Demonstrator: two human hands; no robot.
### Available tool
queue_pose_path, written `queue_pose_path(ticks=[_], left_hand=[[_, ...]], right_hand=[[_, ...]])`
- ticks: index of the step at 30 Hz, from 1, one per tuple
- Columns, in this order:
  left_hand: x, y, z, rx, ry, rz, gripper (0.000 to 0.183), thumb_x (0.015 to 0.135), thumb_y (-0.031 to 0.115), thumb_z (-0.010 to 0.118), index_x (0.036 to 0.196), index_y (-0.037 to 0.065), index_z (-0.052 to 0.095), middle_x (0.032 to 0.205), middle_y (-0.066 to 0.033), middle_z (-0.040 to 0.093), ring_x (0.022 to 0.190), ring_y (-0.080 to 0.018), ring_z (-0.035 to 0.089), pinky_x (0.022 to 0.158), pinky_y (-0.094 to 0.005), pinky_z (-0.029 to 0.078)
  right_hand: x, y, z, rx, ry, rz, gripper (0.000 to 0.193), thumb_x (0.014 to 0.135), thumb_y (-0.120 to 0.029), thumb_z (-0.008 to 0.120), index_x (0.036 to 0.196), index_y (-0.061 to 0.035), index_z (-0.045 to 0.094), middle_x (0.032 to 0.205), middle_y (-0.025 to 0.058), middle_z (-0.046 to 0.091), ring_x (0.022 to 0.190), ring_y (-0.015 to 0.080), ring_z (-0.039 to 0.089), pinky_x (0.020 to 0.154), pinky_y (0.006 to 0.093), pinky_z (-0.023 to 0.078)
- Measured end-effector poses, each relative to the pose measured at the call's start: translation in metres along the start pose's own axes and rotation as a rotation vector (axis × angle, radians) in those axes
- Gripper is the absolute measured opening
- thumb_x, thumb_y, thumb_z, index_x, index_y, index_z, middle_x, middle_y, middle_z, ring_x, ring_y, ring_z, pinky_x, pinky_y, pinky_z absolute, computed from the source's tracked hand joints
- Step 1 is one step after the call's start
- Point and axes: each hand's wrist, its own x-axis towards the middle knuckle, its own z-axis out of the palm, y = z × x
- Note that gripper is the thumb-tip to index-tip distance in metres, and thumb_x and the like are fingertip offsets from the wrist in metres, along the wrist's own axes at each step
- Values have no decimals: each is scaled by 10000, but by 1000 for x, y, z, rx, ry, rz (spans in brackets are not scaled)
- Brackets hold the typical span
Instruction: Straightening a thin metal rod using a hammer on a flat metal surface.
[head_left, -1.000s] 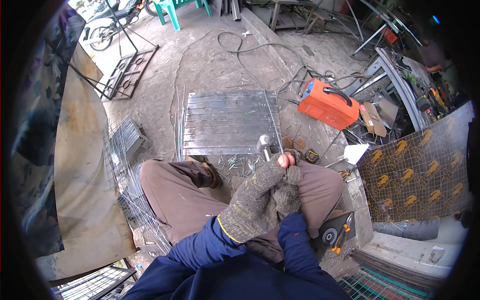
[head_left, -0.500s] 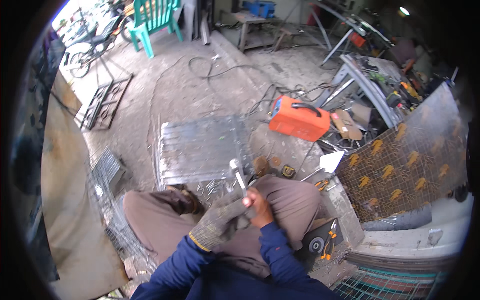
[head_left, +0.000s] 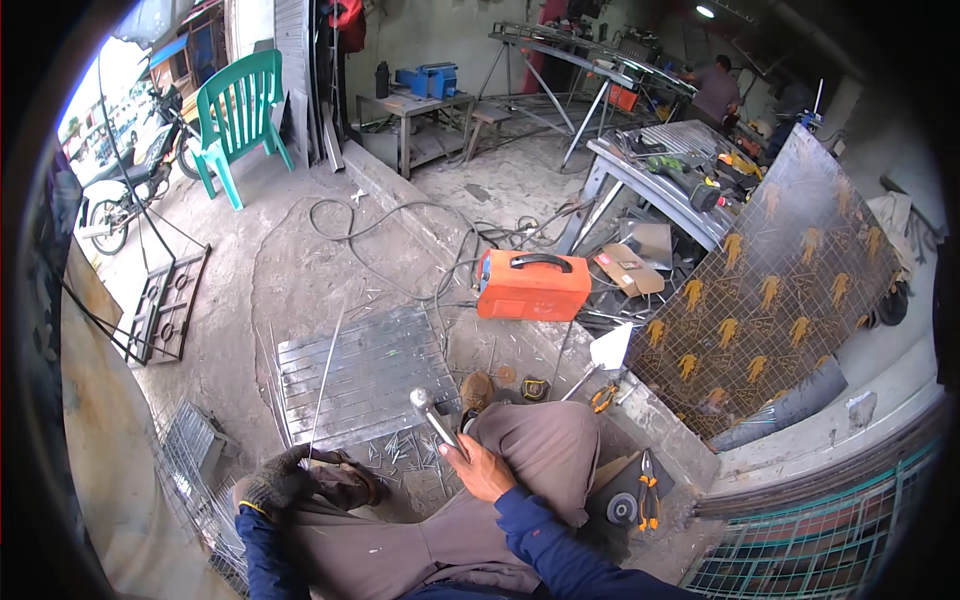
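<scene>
My right hand (head_left: 482,470) is bare and wrapped round the handle of a hammer (head_left: 434,412); its rounded metal head points up and away above my knee. My left hand (head_left: 274,486), in a grey knit glove, is low beside my left knee, its fingers closed on the lower end of a thin metal rod (head_left: 328,375). The rod slants up across a ribbed metal sheet (head_left: 365,372) lying on the ground before me. Several loose nail-like metal pieces (head_left: 410,455) are scattered between the sheet and my legs.
An orange welding machine (head_left: 535,285) with cables stands ahead right. Near my right leg are a tape measure (head_left: 535,388), pliers (head_left: 650,490), a grinding disc (head_left: 621,509) and a white-bladed tool (head_left: 611,347). A patterned sheet (head_left: 770,290) leans at right; wire mesh (head_left: 190,490) lies left.
My left hand has left my right hand, moved left and down, and now grips the thin rod. The hammer stays in my right hand, which has shifted slightly left and down in view.
</scene>
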Motion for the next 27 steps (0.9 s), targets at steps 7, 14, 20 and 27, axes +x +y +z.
queue_pose_path(ticks=[7, 14, 20, 27], left_hand=[[54, -64, -58, 624, 197, 38, 304, 819, 147, 686, 1120, 159, 729, 1016, -128, 751, 988, -301, 718, 865, -399, 555], [73, -83, -42, 683, 342, -24, 246, 865, 144, 559, 1028, 132, 743, 1075, -192, 723, 1072, -365, 678, 904, -469, 538], [72, -68, -33, 657, 425, 127, 256, 873, 158, 577, 1080, 109, 720, 1043, -218, 713, 1020, -413, 676, 866, -483, 545], [58, -42, -30, 350, 248, 61, 522, 871, 344, 710, 1291, 51, 606, 1049, -198, 734, 993, -303, 717, 876, -405, 550]], right_hand=[[2, 8, 8, -22, 26, 2, 518, 1009, -544, 504, 1169, -63, 609, 968, 217, 684, 941, 435, 647, 823, 479, 493], [0, 1, 7, -22, -7, 44, 470, 1019, -511, 518, 1120, -59, 596, 912, 228, 664, 904, 439, 644, 776, 482, 490], [3, 5, 7, -6, 27, 1, 457, 1020, -497, 527, 1070, -46, 583, 883, 223, 652, 860, 435, 634, 751, 477, 483], [2, 8, 9, 21, 43, -3, 451, 1018, -497, 528, 1062, -52, 581, 875, 193, 654, 840, 413, 633, 748, 473, 480]])
